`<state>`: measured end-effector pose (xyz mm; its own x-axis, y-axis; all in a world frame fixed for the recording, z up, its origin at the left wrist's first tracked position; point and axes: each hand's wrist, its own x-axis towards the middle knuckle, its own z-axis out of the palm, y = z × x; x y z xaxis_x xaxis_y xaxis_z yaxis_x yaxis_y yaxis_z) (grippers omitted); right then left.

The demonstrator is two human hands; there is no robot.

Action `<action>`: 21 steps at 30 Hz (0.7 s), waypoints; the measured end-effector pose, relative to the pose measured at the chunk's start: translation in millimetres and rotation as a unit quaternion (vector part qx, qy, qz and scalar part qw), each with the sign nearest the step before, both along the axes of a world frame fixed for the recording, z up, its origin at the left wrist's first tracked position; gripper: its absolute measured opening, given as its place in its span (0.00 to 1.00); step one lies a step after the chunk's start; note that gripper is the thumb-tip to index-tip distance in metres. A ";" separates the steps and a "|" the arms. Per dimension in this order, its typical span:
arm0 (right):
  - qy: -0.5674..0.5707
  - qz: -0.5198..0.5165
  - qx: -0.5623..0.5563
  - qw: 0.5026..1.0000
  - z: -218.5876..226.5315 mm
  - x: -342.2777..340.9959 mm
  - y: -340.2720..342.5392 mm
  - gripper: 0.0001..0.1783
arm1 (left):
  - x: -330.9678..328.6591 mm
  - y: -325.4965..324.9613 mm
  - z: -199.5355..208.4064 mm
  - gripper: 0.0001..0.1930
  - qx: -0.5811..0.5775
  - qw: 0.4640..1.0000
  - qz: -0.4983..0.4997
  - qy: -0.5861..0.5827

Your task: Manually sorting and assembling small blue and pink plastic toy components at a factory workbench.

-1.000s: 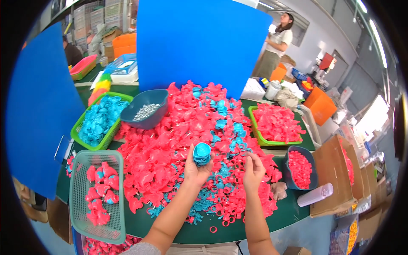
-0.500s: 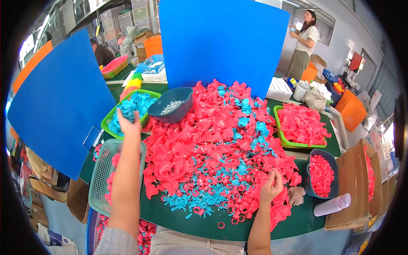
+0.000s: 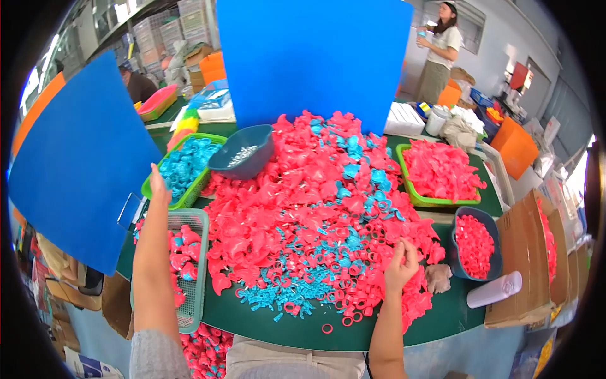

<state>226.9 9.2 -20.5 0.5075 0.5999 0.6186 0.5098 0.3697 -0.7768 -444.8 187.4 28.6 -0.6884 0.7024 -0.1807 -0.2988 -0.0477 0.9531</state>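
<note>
My left hand [image 3: 158, 184] reaches out over the near edge of a green tray [image 3: 153, 187] filled with blue plastic pieces; its fingers are stretched flat and I see nothing in it. My right hand [image 3: 401, 264] rests with curled fingers on the near right side of a big heap of pink plastic pieces [image 3: 297, 196] mixed with blue pieces and small rings [image 3: 293, 292]. Whether its fingertips pinch a piece is hidden. A pale green mesh basket [image 3: 201, 218] with pink pieces lies under my left forearm.
A dark blue bowl [image 3: 243, 155] of small metal parts sits beside the tray. To the right stand a green tray of pink pieces [image 3: 407, 183], a dark bowl of pink rings [image 3: 486, 218] and a white cylinder [image 3: 495, 290]. Blue boards [image 3: 315, 57] wall the table. A person [image 3: 442, 47] stands far back.
My left hand carried a round blue piece from the heap to the green tray and now shows empty. My right hand stayed on the heap, shifting slightly right.
</note>
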 end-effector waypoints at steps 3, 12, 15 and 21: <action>0.001 -0.035 0.022 0.999 0.4 12.5 -6.6 0.06 | 29.7 31.6 -35.4 0.41 -0.106 0.991 0.035 0.071; 0.021 -0.001 0.006 1.000 13.6 0.4 2.5 0.06 | -24.0 0.1 -29.8 0.33 -0.209 0.842 0.263 0.422; 0.013 -0.004 -0.002 1.000 17.3 7.2 -2.1 0.05 | 127.7 -19.5 30.7 0.27 0.041 0.853 0.130 0.504; -0.006 0.032 -0.054 0.998 14.4 2.6 -3.8 0.05 | 348.3 -94.3 62.1 0.23 0.230 0.656 -0.319 0.645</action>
